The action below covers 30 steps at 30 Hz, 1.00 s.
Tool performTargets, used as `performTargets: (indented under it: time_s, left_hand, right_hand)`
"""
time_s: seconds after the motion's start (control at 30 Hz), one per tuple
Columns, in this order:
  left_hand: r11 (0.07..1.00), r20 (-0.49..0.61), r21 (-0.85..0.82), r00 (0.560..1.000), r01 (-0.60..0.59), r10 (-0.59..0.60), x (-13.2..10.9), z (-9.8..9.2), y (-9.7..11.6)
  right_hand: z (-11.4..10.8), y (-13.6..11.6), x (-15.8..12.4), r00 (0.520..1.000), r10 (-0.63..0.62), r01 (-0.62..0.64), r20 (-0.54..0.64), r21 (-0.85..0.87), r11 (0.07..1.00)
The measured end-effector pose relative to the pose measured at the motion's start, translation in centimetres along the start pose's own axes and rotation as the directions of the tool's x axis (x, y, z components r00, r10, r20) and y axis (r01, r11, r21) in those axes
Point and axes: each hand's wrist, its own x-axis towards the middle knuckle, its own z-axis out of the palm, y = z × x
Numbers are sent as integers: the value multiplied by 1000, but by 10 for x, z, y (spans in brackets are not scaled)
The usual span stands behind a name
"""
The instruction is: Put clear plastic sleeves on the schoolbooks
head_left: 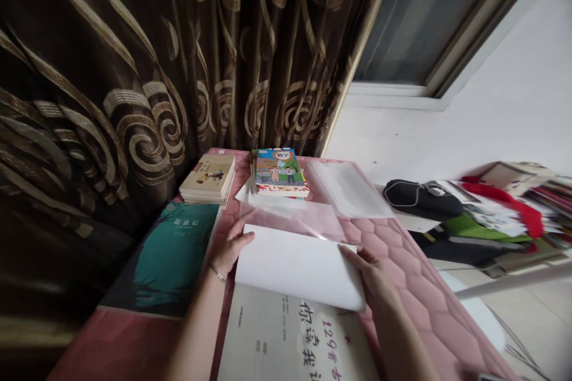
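An open book (268,333) lies in front of me, its printed page with large Chinese characters and "129" turned sideways. Its blank white cover leaf (299,265) is folded away from me. Beyond the leaf's far edge extends a clear plastic book cover (308,217). My left hand (233,245), with a bracelet at the wrist, is closed at the left corner, thumb over the leaf's edge and fingers along the plastic. My right hand (369,268) pinches the right edge of the leaf, thumb on top; its other fingers are partly hidden.
On the pink padded table cover (411,286) are a teal book (176,256), a stack of beige books (209,177), a pile of colourful textbooks (280,171) and a stack of clear sleeves (351,187). A patterned curtain (170,71) hangs behind. A cluttered shelf stands right.
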Motion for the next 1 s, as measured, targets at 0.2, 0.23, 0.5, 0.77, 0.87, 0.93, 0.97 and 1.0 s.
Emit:
performTargets:
  time_s: [0.2,0.23,0.5,0.77,0.87,0.93,0.97,1.0]
  left_hand:
    - [993,-29,78,995,-93,95,1,4,3]
    - [992,-31,84,994,-98,101,1,4,3]
    - [994,-14,89,998,-62,64,0,3,1]
    - [997,-9,80,1000,-22,23,-2,10,9]
    - [995,-6,93,999,-34,35,-2,9,8]
    - [993,-10,113,999,-41,42,-2,8,7]
    - [992,-15,120,999,-43,46,-2,8,6]
    - [991,-19,122,999,-46,49,-2,8,6]
  right_hand:
    - [-1,-6,-5,996,37,-45,75,101,994]
    - [-1,-6,-6,996,39,-48,81,115,992]
    - [4,-4,-4,995,38,-54,88,191,980]
    - [5,-6,-3,975,180,-219,133,404,888]
    - [5,-9,-5,971,205,-237,124,376,896]
    - [6,-8,-5,972,200,-230,121,354,906]
    - [7,-8,-5,973,195,-225,120,347,910]
    - [7,-7,-4,974,191,-221,119,346,912]
